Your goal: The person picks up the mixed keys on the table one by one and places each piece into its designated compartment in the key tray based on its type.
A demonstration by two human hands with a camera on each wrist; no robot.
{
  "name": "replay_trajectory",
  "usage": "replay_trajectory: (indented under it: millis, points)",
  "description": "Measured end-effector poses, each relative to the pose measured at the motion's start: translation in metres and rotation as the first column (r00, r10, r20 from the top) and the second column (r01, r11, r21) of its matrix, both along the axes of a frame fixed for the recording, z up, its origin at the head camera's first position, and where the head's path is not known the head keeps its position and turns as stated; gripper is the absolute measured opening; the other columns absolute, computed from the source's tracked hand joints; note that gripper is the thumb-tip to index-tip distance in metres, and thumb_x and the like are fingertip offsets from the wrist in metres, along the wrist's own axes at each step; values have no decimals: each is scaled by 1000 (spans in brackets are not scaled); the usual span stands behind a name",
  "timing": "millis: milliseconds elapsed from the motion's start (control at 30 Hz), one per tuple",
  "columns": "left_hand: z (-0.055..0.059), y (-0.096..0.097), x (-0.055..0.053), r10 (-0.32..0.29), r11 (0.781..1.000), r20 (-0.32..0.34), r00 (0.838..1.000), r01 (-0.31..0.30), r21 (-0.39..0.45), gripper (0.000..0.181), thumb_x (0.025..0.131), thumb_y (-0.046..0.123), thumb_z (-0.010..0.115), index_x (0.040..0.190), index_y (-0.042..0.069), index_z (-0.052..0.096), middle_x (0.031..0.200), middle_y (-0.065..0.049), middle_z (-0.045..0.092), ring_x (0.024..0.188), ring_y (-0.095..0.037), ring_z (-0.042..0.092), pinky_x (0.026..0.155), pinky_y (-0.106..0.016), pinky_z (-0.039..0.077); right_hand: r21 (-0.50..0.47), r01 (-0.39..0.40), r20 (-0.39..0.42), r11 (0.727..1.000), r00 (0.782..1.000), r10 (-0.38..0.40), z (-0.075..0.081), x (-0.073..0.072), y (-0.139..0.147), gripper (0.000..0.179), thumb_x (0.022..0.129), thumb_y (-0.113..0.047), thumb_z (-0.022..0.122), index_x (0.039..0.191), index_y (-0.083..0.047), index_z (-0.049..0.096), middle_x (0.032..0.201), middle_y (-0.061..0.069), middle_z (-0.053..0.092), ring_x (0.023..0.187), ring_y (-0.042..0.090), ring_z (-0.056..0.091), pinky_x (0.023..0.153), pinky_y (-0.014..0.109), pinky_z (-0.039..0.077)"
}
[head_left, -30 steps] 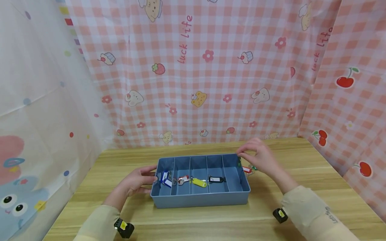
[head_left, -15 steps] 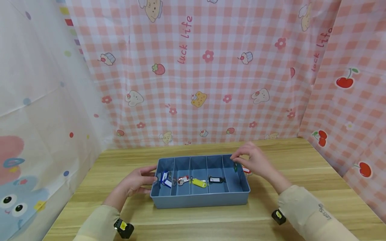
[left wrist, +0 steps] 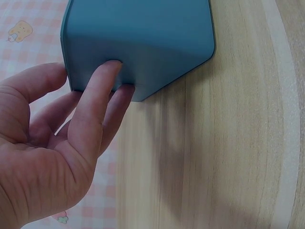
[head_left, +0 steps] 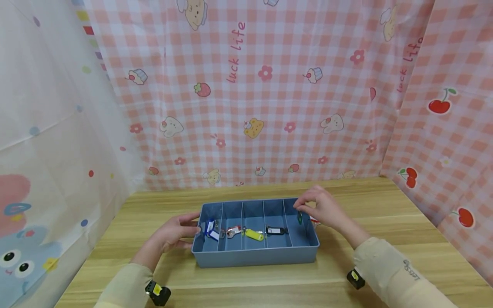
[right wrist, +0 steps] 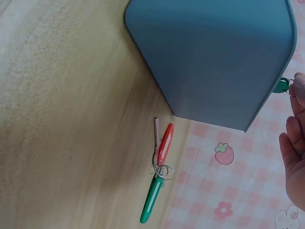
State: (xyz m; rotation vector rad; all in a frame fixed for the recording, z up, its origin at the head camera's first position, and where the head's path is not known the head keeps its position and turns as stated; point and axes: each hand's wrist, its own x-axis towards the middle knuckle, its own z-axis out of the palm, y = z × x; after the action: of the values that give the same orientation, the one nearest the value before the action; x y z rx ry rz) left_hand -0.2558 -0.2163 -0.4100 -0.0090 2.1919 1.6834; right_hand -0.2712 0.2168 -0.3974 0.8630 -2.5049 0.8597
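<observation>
A blue-grey divided box [head_left: 254,258] sits on the wooden table. My right hand [head_left: 322,208] pinches a green key tag [head_left: 299,217] by its metal ring and dangles it inside the rightmost compartment; the right wrist view catches the tag [right wrist: 282,85] at the rim. Fingers of my left hand [head_left: 178,232] rest against the box's left end wall, some hidden behind it. Inside the box, from the left, lie blue key tags [head_left: 212,231], a red tag [head_left: 233,231] with a key, a yellow tag [head_left: 253,235] and a black tag [head_left: 275,231].
Just outside the box's right end, a red key tag [right wrist: 166,143] and another green tag [right wrist: 151,200] with rings lie on the table, partly hidden by my right hand in the head view. A pink checked curtain [head_left: 292,98] stands behind the table.
My right hand has moved left over the box's right rim and slightly down, carrying the green key tag into the rightmost compartment. The left hand stays at the left end.
</observation>
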Motion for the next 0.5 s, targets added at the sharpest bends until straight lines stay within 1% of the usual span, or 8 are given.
replay_trajectory:
  millis: [233,333,400,500]
  points:
    - [-1,-1,0,-2,1000,-1,1000,2,1,63,94,-1,61,151,-1,35,143,-35,42,103,-30,63,75,-46,59,16,-1,4,1000,1000,1,-2,-1,0,11,82,-3,79,86,-14,79,85,-10,72,85,16,54,73,36,48]
    - [-1,0,0,-1,1000,6,1000,1,0,62,94,-2,60,151,-1,35,144,-35,41,104,-31,63,76,-47,59,23,-4,5,1000,1000,4,-4,-1,0,11,82,-3,79,85,-14,79,84,-10,72,84,16,53,73,39,49]
    - [-1,0,0,0,1000,11,1000,0,-6,62,94,-2,61,151,-1,35,144,-35,41,105,-32,63,77,-47,59,26,-2,17,1000,1000,2,-6,-2,0,11,82,-3,79,86,-13,79,84,-11,72,84,15,53,73,41,49]
    - [-1,0,0,3,1000,14,1000,-3,-11,62,94,-1,61,151,0,36,143,-35,41,106,-33,62,77,-49,58,35,6,42,999,999,-8,-8,-2,-1,10,84,-4,78,87,-13,80,85,-12,72,85,15,53,75,40,49]
